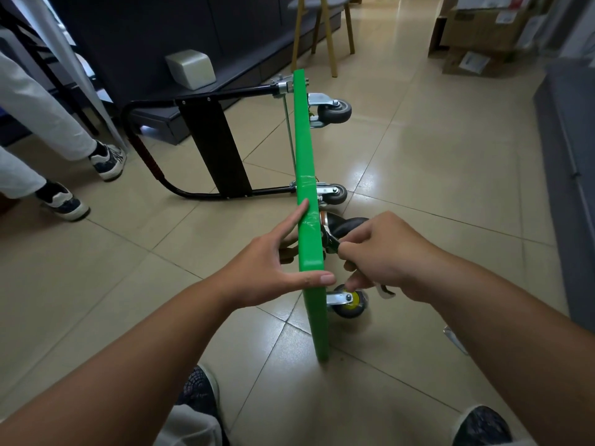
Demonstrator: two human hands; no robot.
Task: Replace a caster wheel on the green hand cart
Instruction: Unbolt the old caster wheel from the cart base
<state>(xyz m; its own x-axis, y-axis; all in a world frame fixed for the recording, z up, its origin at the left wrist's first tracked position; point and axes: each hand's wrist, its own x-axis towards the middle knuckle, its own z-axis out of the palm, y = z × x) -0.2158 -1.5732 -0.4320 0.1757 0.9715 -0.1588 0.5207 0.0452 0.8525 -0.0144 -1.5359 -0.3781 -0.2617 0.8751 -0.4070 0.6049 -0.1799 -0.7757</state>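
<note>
Beige floor tiles are running through a room with a dark cabinet far left and cardboard boxes (476, 30) far right. The right hand (386, 252) is gripping a wrench (331, 243), fingers curled tight round its handle. The wrench head is sitting against the right face of the cart (304, 140), just by the near top corner. The left hand (273, 268) is steadying that cart. Its thumb is lying across the top edge and its index finger is stretching straight along it, so the fingers are apart and flat, not clenched.

The cart is standing on edge in the middle of the floor, deck upright. Its black handle (138, 149) is sticking out to the left and its wheel side is facing right. Three casters are showing there: one far (335, 111), one in the middle (335, 193), and one near (351, 300) with a yellow hub just below the right hand. A dark rounded shape (349, 225) is sitting just beyond the wrench; whether it is a wheel cannot be told.

Judging from this, the job is midway. The cart is already tipped for access and a fastener is being worked. Whether it is coming loose or going tight is not showing, so either removing the old wheel or finishing the new one is still to do. Righting the cart is also left.

A small metal piece (455, 339) is lying on the floor near right. Someone's legs and sneakers (108, 162) are standing far left.
</note>
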